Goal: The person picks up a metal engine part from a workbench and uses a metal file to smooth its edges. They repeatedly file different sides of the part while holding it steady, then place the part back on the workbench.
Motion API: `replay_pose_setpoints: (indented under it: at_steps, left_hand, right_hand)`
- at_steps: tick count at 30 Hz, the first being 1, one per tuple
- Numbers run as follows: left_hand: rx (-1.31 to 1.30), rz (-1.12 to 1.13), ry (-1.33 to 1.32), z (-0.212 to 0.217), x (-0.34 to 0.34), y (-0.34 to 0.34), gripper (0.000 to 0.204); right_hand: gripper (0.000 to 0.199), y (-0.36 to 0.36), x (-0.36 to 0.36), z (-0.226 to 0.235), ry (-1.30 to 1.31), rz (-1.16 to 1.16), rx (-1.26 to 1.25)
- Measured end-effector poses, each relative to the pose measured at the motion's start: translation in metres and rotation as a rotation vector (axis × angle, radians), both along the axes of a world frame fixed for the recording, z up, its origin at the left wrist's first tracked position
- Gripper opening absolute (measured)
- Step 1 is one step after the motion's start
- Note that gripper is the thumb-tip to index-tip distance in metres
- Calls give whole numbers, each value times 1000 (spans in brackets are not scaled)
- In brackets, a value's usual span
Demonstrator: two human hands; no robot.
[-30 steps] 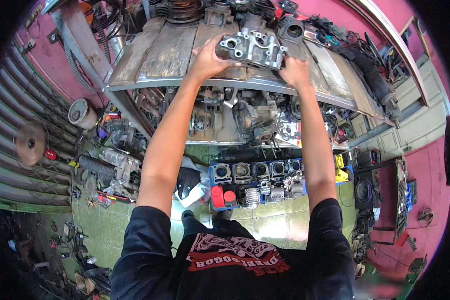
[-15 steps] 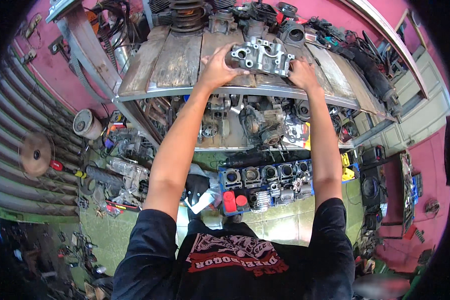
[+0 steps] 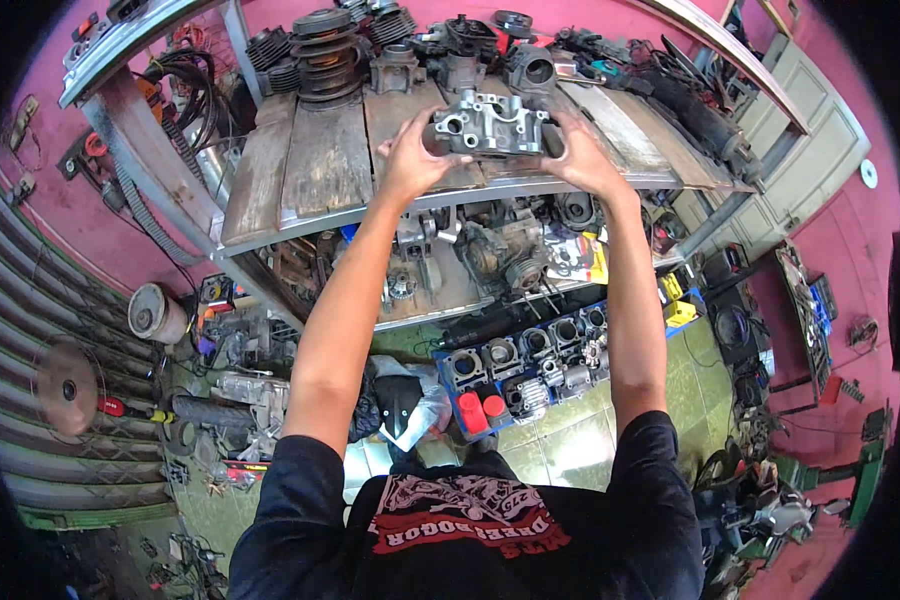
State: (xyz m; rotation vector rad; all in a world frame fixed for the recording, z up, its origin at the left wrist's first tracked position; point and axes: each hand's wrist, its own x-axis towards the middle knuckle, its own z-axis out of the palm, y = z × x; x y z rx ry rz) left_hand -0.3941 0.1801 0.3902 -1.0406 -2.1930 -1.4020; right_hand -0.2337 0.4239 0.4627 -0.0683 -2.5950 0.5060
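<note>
I have both hands on the grey metal cylinder head, held at the front edge of the top shelf, a deck of worn wooden planks. My left hand has its grip closed on the head's left end, fingers spread up its side. My right hand has its grip closed on the right end. Behind the head, along the shelf's back edge, stand finned engine cylinders and other dark parts. On the floor below lies a blue tray of cylinder blocks.
</note>
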Motion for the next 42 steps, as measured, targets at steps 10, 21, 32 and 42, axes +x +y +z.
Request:
replay_pose_setpoints:
  at_steps: [10,21,32,42]
  left_hand:
    - [-138,25,305,42,32,-15,85]
    - [-394,131,574,49,48,-36,67]
    - [-397,348,709,43,-12,-142,62]
    - [-491,569,642,38,-64,-234,52]
  right_hand:
    - [76,-20,5,9,65,-37,57]
    - [55,-61,18,-15,227,-190,301]
    - [66,-162,-69,-43,435,-138,312]
    - [59,-256,-168,-48,497,-3,345]
